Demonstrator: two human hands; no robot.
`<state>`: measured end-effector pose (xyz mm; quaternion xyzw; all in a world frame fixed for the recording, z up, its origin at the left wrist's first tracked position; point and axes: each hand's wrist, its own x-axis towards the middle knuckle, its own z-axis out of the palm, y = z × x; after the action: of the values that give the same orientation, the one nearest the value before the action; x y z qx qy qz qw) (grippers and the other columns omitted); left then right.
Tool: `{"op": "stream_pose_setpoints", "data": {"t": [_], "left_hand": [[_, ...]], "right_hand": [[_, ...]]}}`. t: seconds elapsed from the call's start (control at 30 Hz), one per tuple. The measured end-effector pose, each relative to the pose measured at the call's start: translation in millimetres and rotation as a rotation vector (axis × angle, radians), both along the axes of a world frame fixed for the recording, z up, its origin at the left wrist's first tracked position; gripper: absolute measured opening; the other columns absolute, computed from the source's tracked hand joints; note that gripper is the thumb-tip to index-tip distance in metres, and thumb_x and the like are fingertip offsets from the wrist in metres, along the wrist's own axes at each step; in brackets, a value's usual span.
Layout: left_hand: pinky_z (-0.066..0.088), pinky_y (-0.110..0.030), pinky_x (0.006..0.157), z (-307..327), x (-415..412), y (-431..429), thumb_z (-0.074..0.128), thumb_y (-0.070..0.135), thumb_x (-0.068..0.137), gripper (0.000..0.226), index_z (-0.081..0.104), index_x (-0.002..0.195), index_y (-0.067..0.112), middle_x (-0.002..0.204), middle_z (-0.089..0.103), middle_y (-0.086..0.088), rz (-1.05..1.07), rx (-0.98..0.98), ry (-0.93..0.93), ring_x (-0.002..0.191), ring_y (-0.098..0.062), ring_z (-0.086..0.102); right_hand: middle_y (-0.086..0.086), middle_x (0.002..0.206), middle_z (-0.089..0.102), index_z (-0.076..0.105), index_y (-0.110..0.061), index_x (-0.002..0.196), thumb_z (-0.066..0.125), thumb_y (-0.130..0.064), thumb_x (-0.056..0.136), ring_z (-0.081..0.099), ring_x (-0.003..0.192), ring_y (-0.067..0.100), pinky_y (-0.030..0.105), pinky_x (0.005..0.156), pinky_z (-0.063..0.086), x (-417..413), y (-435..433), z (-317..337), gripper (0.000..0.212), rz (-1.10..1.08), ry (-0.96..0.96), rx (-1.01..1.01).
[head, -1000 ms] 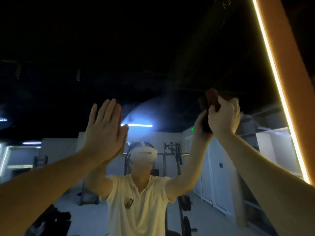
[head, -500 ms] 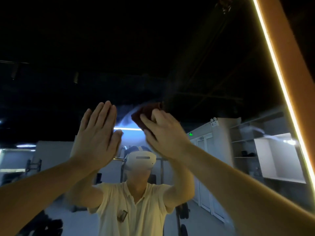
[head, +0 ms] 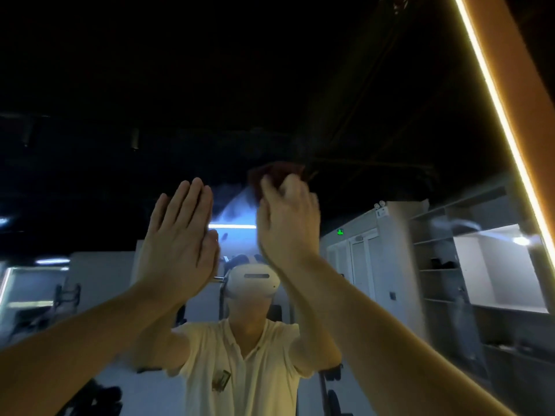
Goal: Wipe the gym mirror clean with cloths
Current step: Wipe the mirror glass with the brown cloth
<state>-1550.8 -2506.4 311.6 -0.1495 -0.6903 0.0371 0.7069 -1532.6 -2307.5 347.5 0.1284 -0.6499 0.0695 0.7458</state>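
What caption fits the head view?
Right hand presses a dark cloth to the mirror, flat left hand beside it.

**Glass, Cloth and Plastic at the Mirror**

We see the mirror (head: pixel 180 85) as glossy, smooth glass, with a hazy, smeared patch near its middle. Against that glass the cloth (head: pixel 277 175) looks like soft, matt, dark red fabric, crumpled. Along the mirror's right edge the frame (head: pixel 510 70) reads as matt orange-brown, wood-like. Reflected in the mirror, the headset (head: pixel 255 285) is smooth white plastic and the shirt (head: pixel 249 370) is pale matt cloth.

Both arms raised; L hand (head: pixel 177 235) flat, fingers straight; R hand (head: pixel 288 223) fingers curled, gripping cloth (head: pixel 276 172).
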Motion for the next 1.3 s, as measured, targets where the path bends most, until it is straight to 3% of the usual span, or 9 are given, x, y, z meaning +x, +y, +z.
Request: {"op": "stream_pose_setpoints", "data": {"t": [0.17, 0.27, 0.37, 0.43, 0.6, 0.83, 0.93, 1.1, 1.3], "left_hand": [[0.011, -0.053, 0.129, -2, 3, -2, 0.021, 0.034, 0.104, 0.067, 0.021, 0.162, 0.001, 0.171, 0.014, -0.017, -0.018, -0.02, -0.01, 0.16, -0.031, 0.01], [0.012, -0.054, 0.128, -3, 4, 0, 0.023, 0.035, 0.104, 0.068, 0.019, 0.163, 0.001, 0.172, 0.013, -0.018, -0.001, -0.01, -0.025, 0.16, -0.031, 0.008], [0.01, -0.054, 0.129, -3, 4, 1, 0.026, 0.035, 0.104, 0.069, 0.017, 0.163, 0.001, 0.172, 0.011, -0.018, 0.009, -0.003, -0.031, 0.161, -0.03, 0.005], [0.01, -0.054, 0.129, -3, 3, 1, 0.025, 0.035, 0.104, 0.069, 0.017, 0.163, 0.001, 0.172, 0.011, -0.017, 0.001, -0.005, -0.029, 0.161, -0.029, 0.005], [0.013, -0.053, 0.128, -1, 3, -8, 0.024, 0.03, 0.102, 0.065, 0.028, 0.16, 0.003, 0.17, 0.02, -0.014, -0.171, -0.045, -0.021, 0.16, -0.027, 0.014], [0.011, -0.053, 0.129, -4, 7, -10, 0.023, 0.029, 0.103, 0.063, 0.03, 0.16, 0.005, 0.171, 0.019, -0.012, -0.231, -0.055, -0.066, 0.16, -0.024, 0.011], [0.007, -0.05, 0.13, -5, 9, -7, 0.024, 0.03, 0.099, 0.067, 0.027, 0.161, 0.004, 0.172, 0.016, -0.012, -0.187, -0.043, -0.084, 0.161, -0.024, 0.007], [0.001, -0.044, 0.131, -5, 7, -11, 0.026, 0.028, 0.097, 0.068, 0.028, 0.161, 0.004, 0.172, 0.016, -0.01, -0.245, -0.055, -0.103, 0.161, -0.021, 0.006], [0.002, -0.04, 0.131, -15, 23, -27, 0.025, 0.027, 0.1, 0.064, 0.03, 0.16, 0.004, 0.17, 0.022, -0.009, -0.333, -0.059, -0.155, 0.16, -0.019, 0.011]], "right_hand": [[0.01, 0.097, 0.052, 0.063, -0.013, 0.131, 0.071, -0.024, 0.083, 0.054, 0.083, 0.025, 0.038, 0.072, 0.05, 8, 69, -43, 0.05, -0.096, -0.008, 0.64], [0.014, 0.102, 0.051, 0.057, -0.014, 0.14, 0.052, -0.03, 0.095, 0.053, 0.082, 0.026, 0.041, 0.069, 0.053, 11, 124, -22, 0.049, -0.192, -0.022, 0.296], [0.016, 0.124, 0.049, 0.046, -0.018, 0.15, 0.046, -0.034, 0.102, 0.055, 0.105, 0.03, 0.044, 0.091, 0.047, 7, 120, 21, 0.05, -0.186, -0.057, -0.253], [0.015, 0.127, 0.05, 0.048, -0.019, 0.149, 0.048, -0.032, 0.102, 0.053, 0.112, 0.031, 0.044, 0.096, 0.043, 1, 77, 39, 0.049, -0.134, -0.058, -0.375], [0.011, 0.116, 0.051, 0.057, -0.017, 0.141, 0.054, -0.03, 0.095, 0.053, 0.099, 0.025, 0.042, 0.088, 0.049, -1, -10, -1, 0.048, -0.025, -0.035, -0.045], [0.004, 0.103, 0.056, 0.061, -0.021, 0.135, 0.072, -0.034, 0.083, 0.054, 0.092, 0.019, 0.036, 0.079, 0.053, 20, 54, -101, 0.054, -0.166, -0.067, 0.74], [0.011, 0.097, 0.055, 0.063, -0.021, 0.137, 0.076, -0.025, 0.082, 0.055, 0.083, 0.027, 0.04, 0.073, 0.049, 19, 58, -35, 0.056, -0.218, 0.002, 0.468], [0.013, 0.127, 0.049, 0.049, -0.024, 0.149, 0.052, -0.028, 0.1, 0.052, 0.112, 0.029, 0.046, 0.098, 0.044, 6, -2, 33, 0.049, -0.098, -0.093, 0.031], [0.004, 0.107, 0.046, 0.061, -0.022, 0.136, 0.048, -0.032, 0.092, 0.043, 0.098, 0.018, 0.035, 0.086, 0.041, 7, 2, -79, 0.047, 0.047, -0.133, 0.468]]}}
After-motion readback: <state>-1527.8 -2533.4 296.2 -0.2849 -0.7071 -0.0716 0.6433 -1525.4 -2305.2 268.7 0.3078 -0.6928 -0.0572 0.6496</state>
